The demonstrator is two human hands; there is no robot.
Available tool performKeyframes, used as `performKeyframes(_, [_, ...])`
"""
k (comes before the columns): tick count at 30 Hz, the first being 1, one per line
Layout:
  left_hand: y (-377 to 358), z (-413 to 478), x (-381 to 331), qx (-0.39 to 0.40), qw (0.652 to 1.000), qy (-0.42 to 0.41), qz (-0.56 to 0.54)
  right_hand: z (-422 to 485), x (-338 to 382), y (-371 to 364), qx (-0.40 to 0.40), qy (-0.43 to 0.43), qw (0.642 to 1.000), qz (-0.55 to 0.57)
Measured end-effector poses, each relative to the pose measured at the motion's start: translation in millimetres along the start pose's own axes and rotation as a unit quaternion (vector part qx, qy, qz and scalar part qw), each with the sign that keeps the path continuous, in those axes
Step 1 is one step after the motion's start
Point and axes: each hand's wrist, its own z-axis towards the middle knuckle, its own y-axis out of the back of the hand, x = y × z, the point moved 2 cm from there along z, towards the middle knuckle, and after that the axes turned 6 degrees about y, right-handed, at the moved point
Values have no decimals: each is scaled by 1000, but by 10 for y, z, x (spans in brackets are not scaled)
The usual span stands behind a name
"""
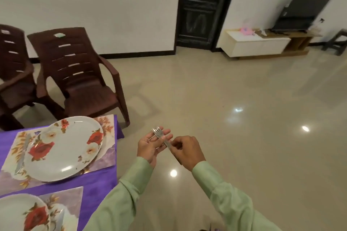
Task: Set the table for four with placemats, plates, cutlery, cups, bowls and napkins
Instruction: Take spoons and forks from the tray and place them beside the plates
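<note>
While right hand (185,151) pinches the fork (159,133) — handle hidden, left hand (152,146) flat beneath it, near plate (16,210) cropped.

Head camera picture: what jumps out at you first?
The hands in the middle: the right hand pinches a shiny fork by its handle, the prongs lying across the left hand. Then, at the left, a big rose-patterned plate sits on a flowery placemat on the purple tablecloth.

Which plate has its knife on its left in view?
The far plate, by the chairs; its knife lies left of it. The near plate has its knife on the right.
</note>
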Motion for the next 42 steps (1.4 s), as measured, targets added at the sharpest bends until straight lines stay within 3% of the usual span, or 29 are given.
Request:
performKeyframes(10, [288,1052,-731,-156,983,-81,-50,1909,-55,-315,117,33,980,157])
performKeyframes(17, [398,1646,-1463,-280,943,-141,-108,3374,278,-469,176,124,961,176])
performKeyframes(28, [1081,2086,-2232,-455,842,-217,-194,4839,1060,-1361,292,202,919,174])
performKeyframes(36, [1838,2404,-2657,-533,763,-261,-257,5751,1854,-2048,374,308,868,110])
performKeyframes(42, [2161,2283,-2884,-594,691,-281,-301,5897,2531,-2728,448,359,812,107])
